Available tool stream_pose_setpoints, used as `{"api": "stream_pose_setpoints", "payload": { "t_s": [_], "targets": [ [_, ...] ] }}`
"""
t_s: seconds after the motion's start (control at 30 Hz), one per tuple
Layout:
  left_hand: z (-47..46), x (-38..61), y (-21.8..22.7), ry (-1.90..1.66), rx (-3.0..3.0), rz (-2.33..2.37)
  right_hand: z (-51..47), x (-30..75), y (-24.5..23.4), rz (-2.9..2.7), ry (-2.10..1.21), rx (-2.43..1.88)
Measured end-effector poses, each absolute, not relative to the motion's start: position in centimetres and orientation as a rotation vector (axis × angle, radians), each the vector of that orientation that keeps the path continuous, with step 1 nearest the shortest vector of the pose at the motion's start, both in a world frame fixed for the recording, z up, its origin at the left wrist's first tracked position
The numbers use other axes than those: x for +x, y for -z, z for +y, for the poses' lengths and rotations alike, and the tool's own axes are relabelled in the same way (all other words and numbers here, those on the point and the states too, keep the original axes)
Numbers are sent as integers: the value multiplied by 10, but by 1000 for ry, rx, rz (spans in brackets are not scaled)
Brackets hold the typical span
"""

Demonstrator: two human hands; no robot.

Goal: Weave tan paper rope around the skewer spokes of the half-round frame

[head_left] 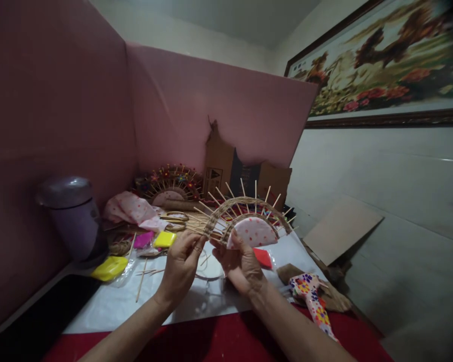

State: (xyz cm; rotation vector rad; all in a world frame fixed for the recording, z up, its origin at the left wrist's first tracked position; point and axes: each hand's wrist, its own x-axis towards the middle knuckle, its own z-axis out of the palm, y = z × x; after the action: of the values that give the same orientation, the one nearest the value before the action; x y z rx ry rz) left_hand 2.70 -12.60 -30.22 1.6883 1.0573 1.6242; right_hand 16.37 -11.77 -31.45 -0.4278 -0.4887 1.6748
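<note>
Above the table I hold a half-round craft piece [254, 232]. It has a white half disc with pink dots, thin wooden sticks fanning out from it, and bands of brown twine [236, 202] woven across the sticks. My right hand [241, 264] grips the half disc at its lower left, with the thumb on the front and the fingers beneath. My left hand [183, 262] is closed in a pinch at the left end of the outer twine band. Whether it pinches a loose strand or a stick is too small to tell.
A similar finished-looking fan [169, 188] leans at the back, near torn cardboard [221, 166]. Scissors [173, 217], dotted cloth [130, 208], yellow packets [111, 268] and loose sticks [141, 281] lie leftward. A purple bin [73, 221] stands left; a flower-patterned glue gun [313, 299] lies right.
</note>
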Motion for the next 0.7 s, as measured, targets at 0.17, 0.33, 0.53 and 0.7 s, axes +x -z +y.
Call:
{"api": "stream_pose_setpoints", "payload": {
  "t_s": [0.17, 0.33, 0.53, 0.7],
  "targets": [
    [-130, 28, 311, -1489, 1579, 1034, -124, 169, 330, -420, -1723, -450],
    [-130, 32, 311, -1228, 1347, 973, -123, 172, 335, -439, -1731, -404],
    [-124, 28, 311, -1162, 1207, 914, -110, 172, 330, -520, -1770, -445],
    [-119, 21, 311, -1184, 1246, 947, -85, 170, 321, -678, -1848, -470]
  ]
}}
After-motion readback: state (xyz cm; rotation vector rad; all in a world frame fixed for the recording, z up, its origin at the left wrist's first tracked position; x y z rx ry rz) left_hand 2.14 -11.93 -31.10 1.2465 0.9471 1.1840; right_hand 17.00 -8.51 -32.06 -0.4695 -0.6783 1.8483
